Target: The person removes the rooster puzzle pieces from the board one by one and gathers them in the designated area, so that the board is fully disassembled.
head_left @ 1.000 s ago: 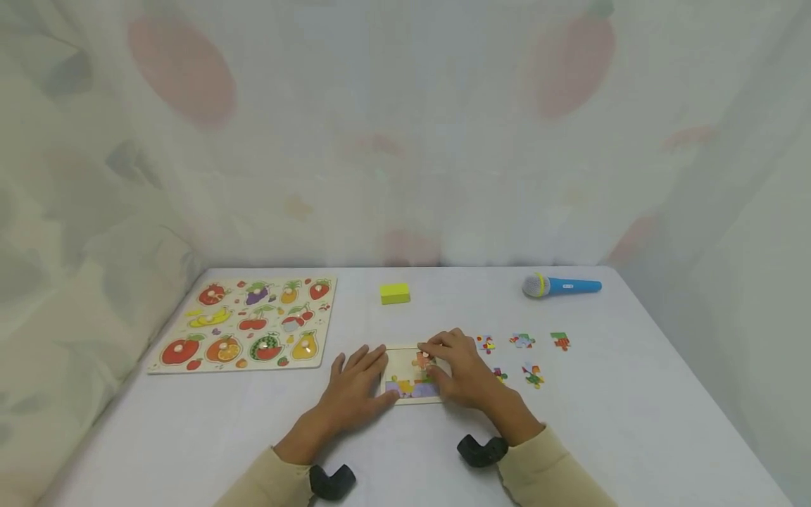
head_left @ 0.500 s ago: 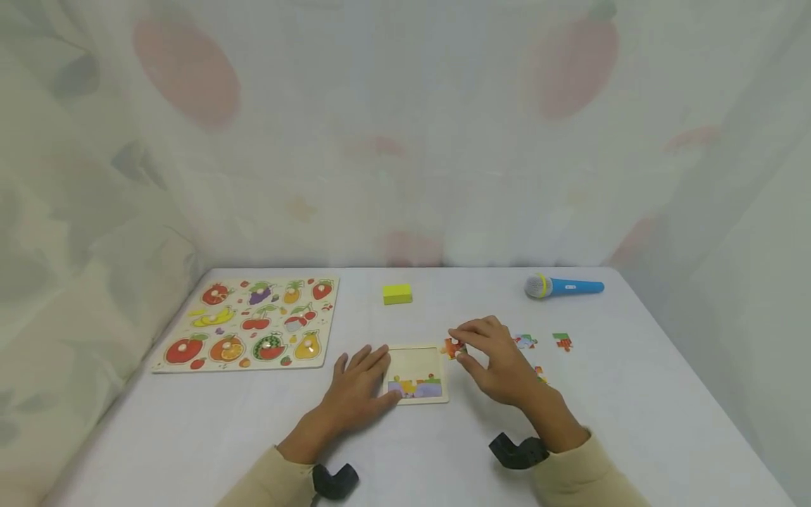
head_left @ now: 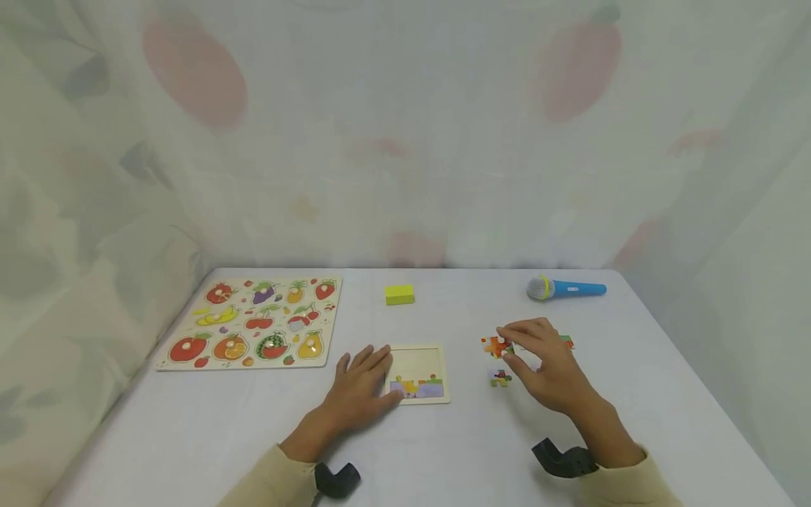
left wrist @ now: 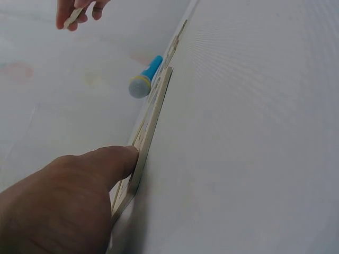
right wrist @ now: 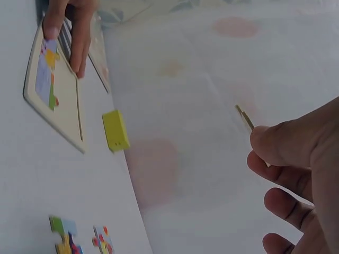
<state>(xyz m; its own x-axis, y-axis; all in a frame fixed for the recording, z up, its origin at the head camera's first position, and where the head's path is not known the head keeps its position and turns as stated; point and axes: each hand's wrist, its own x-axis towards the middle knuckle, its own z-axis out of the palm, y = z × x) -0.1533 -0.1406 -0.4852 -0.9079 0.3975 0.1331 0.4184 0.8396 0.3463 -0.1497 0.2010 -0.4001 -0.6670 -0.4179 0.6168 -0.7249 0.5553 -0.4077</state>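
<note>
Loose pieces (head_left: 567, 342) are partly hidden by the right grip (head_left: 550, 370). The puzzle piece (head_left: 497, 346) is pinched there by thumb and fingers; only its thin edge is shown to the right wrist camera. It was inside the wooden frame (head_left: 416, 359) earlier; now it is held well to the right. The frame's left edge is covered by the left grip (head_left: 360, 389), fingers spread.

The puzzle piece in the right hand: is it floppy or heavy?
The puzzle piece is probably stiff, because its edge looks straight where it sticks out of the right hand. It's likely light too: it looks small and thin, and just a thumb and fingers pinch it.
</note>
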